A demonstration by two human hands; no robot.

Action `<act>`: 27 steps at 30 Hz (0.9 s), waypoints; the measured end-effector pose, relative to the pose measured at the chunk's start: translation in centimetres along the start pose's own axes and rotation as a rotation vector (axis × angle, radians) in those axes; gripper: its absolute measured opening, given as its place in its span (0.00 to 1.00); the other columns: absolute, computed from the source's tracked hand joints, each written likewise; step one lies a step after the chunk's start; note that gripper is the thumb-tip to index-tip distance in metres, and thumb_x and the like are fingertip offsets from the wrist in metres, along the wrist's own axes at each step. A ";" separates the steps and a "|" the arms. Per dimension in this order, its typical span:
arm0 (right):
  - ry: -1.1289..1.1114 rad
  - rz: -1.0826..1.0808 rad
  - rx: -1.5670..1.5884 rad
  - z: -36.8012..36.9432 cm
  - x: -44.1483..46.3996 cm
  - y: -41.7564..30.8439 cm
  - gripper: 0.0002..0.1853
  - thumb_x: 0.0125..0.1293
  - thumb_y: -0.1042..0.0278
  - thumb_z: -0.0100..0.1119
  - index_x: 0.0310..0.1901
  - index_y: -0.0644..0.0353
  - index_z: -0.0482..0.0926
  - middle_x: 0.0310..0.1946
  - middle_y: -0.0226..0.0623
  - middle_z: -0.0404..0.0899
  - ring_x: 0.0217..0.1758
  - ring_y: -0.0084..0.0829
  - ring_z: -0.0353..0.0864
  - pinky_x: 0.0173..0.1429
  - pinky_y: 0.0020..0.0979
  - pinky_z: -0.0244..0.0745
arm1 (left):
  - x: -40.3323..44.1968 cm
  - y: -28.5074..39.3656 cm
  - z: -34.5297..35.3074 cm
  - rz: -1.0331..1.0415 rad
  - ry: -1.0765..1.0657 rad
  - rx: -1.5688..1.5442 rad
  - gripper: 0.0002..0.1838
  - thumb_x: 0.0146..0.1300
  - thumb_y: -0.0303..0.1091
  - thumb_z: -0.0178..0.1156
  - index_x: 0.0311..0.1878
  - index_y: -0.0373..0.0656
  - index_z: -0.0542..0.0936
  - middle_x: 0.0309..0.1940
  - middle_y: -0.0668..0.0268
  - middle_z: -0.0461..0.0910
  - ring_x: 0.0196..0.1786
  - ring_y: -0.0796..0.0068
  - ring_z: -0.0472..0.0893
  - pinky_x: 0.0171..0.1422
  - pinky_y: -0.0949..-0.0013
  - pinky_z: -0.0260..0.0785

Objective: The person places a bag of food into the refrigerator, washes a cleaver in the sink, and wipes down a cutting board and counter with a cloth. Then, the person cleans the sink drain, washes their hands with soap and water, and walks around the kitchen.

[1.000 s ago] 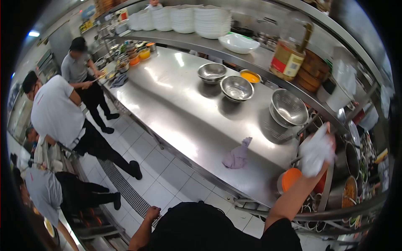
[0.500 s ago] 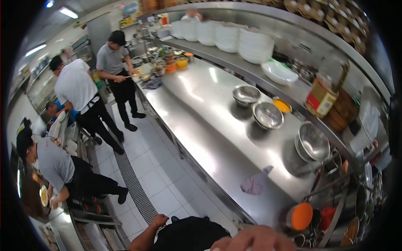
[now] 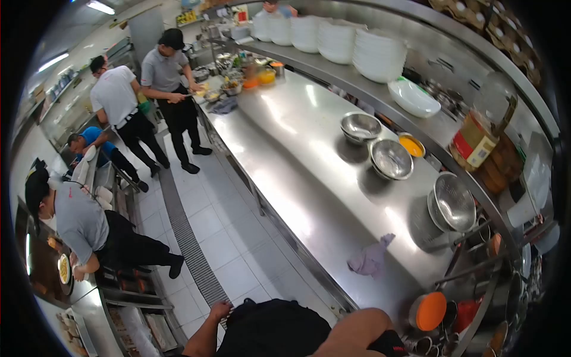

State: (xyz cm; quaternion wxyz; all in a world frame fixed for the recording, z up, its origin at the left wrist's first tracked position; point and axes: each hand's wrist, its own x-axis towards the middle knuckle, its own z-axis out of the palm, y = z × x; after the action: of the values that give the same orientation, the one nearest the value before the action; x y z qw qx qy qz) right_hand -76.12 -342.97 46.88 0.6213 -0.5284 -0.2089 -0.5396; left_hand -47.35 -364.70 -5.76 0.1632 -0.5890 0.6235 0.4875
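My left hand (image 3: 220, 310) hangs at the left side of my black apron (image 3: 276, 330), small in the lower middle of the view. Its fingers look curled in, and no object shows in them. On my right, a bent bare arm (image 3: 360, 327) comes in at the bottom edge, but the hand itself is out of view. Ahead of me lies a crumpled purple-grey cloth (image 3: 370, 259) on the steel table (image 3: 285, 178), which neither arm touches.
Two steel bowls (image 3: 391, 159), a yellow-filled bowl (image 3: 411, 144) and a colander (image 3: 453, 202) stand on the table. Stacked white plates (image 3: 379, 56) line the shelf. An orange-lidded container (image 3: 430, 311) is at lower right. Several co-workers, one in blue (image 3: 95, 143), stand left beyond the floor drain (image 3: 184, 238).
My right hand, blurred at the bottom before, has left the view and the bent arm shows instead. The co-worker in white stands more upright. The view has shifted slightly.
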 end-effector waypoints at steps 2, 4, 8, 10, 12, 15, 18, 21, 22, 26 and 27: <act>0.196 0.038 0.434 0.6 0.0 0.9 0.62 0.48 0.27 0.64 0.64 0.85 0.57 0.66 0.67 0.60 0.72 0.54 0.59 0.74 0.44 0.51 | 2.3 -1.6 -0.6 0.024 0.045 -0.004 0.16 0.58 0.43 0.59 0.38 0.40 0.83 0.27 0.62 0.83 0.28 0.71 0.82 0.33 0.65 0.75; 0.108 -0.004 0.375 -2.9 -0.7 0.6 0.46 0.58 0.41 0.63 0.57 0.85 0.67 0.61 0.67 0.66 0.67 0.55 0.66 0.69 0.44 0.60 | 2.9 -2.6 -0.2 0.044 0.102 -0.133 0.14 0.59 0.41 0.59 0.37 0.39 0.83 0.24 0.63 0.81 0.26 0.73 0.81 0.30 0.66 0.74; 0.377 0.152 -0.334 -7.6 -3.5 -0.6 0.23 0.65 0.56 0.58 0.35 0.76 0.80 0.44 0.61 0.80 0.45 0.51 0.83 0.49 0.42 0.79 | 0.5 0.9 -2.4 0.193 0.316 -0.373 0.12 0.62 0.37 0.57 0.39 0.36 0.81 0.22 0.62 0.78 0.26 0.74 0.80 0.35 0.69 0.74; 0.947 -0.048 -0.093 -9.7 -8.2 3.3 0.33 0.68 0.43 0.50 0.44 0.77 0.76 0.43 0.56 0.80 0.42 0.55 0.83 0.50 0.48 0.79 | -2.6 6.9 -2.7 0.536 0.726 -0.447 0.12 0.64 0.35 0.57 0.44 0.36 0.79 0.31 0.59 0.79 0.34 0.71 0.81 0.39 0.68 0.73; 1.269 -0.098 -0.419 -15.6 -6.8 4.9 0.30 0.71 0.41 0.45 0.44 0.68 0.75 0.40 0.46 0.79 0.39 0.44 0.82 0.45 0.44 0.79 | -13.2 17.4 -7.1 0.641 0.638 -0.523 0.19 0.62 0.36 0.62 0.54 0.38 0.75 0.46 0.55 0.79 0.51 0.61 0.79 0.57 0.62 0.70; 1.499 0.162 -0.481 -22.8 -10.3 10.9 0.25 0.73 0.43 0.42 0.46 0.61 0.73 0.42 0.40 0.78 0.41 0.36 0.80 0.47 0.40 0.77 | -16.7 23.2 -10.7 1.191 0.627 -0.117 0.34 0.58 0.41 0.64 0.67 0.43 0.67 0.68 0.51 0.60 0.73 0.49 0.56 0.74 0.54 0.53; 1.416 0.392 -0.176 -27.3 -9.1 14.5 0.27 0.75 0.44 0.40 0.58 0.62 0.70 0.53 0.36 0.74 0.57 0.31 0.74 0.61 0.37 0.69 | -13.9 26.7 -13.3 1.203 0.451 -0.278 0.24 0.65 0.33 0.56 0.64 0.40 0.70 0.62 0.52 0.68 0.67 0.52 0.66 0.70 0.60 0.60; 1.346 0.525 -0.372 -31.6 -7.3 13.5 0.30 0.76 0.45 0.36 0.66 0.63 0.62 0.62 0.38 0.69 0.65 0.36 0.69 0.68 0.41 0.63 | -9.0 26.2 -18.4 1.051 0.403 -0.483 0.19 0.68 0.31 0.50 0.61 0.38 0.73 0.59 0.54 0.73 0.61 0.56 0.74 0.66 0.65 0.65; 1.466 0.504 -0.466 -32.5 -5.5 13.5 0.27 0.76 0.53 0.41 0.68 0.65 0.60 0.64 0.40 0.68 0.67 0.39 0.67 0.69 0.39 0.62 | -8.3 26.2 -20.0 0.982 0.414 -0.593 0.18 0.70 0.30 0.48 0.60 0.37 0.74 0.57 0.55 0.75 0.59 0.58 0.77 0.64 0.68 0.67; 1.184 0.418 -0.778 -38.5 -2.9 17.6 0.22 0.70 0.73 0.50 0.65 0.64 0.67 0.60 0.42 0.72 0.64 0.33 0.70 0.66 0.32 0.64 | -5.5 27.7 -23.6 1.142 0.421 -0.727 0.25 0.76 0.42 0.41 0.70 0.39 0.62 0.69 0.55 0.62 0.72 0.63 0.61 0.74 0.67 0.51; 1.183 0.422 -0.778 -40.1 -2.9 18.2 0.22 0.70 0.73 0.50 0.65 0.64 0.67 0.60 0.42 0.72 0.64 0.33 0.70 0.66 0.32 0.64 | -4.1 28.1 -24.0 1.141 0.422 -0.731 0.25 0.76 0.42 0.41 0.70 0.39 0.62 0.69 0.55 0.62 0.72 0.63 0.61 0.74 0.67 0.51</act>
State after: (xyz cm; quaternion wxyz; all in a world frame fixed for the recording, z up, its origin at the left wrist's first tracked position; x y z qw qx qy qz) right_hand -73.30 -379.59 22.40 0.4882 -0.3603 0.4735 -0.6385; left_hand -62.49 -386.32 20.45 -0.4500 -0.2696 0.6497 0.5502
